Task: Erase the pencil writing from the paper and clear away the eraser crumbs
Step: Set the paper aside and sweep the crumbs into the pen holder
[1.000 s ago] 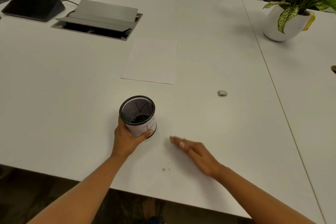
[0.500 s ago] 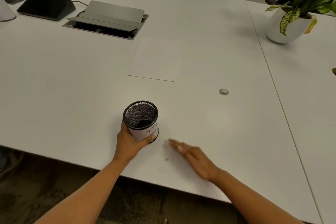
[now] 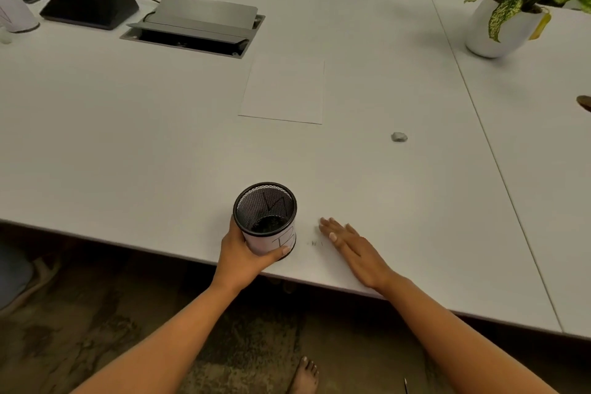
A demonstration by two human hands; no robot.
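Left hand (image 3: 243,257): wrapped around mesh pen cup (image 3: 265,217) at the counter (image 3: 128,137) near edge. Right hand (image 3: 355,249): released, flat, fingers extended; eraser crumbs (image 3: 315,243) just left of it. Paper (image 3: 283,89): well beyond. Eraser (image 3: 398,137): ahead-right, bare counter between.

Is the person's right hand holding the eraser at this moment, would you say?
No, the right hand lies open and flat on the table, while the eraser sits apart, farther out.

White table (image 3: 128,137): paper (image 3: 283,89), eraser (image 3: 398,137), crumbs (image 3: 315,243).
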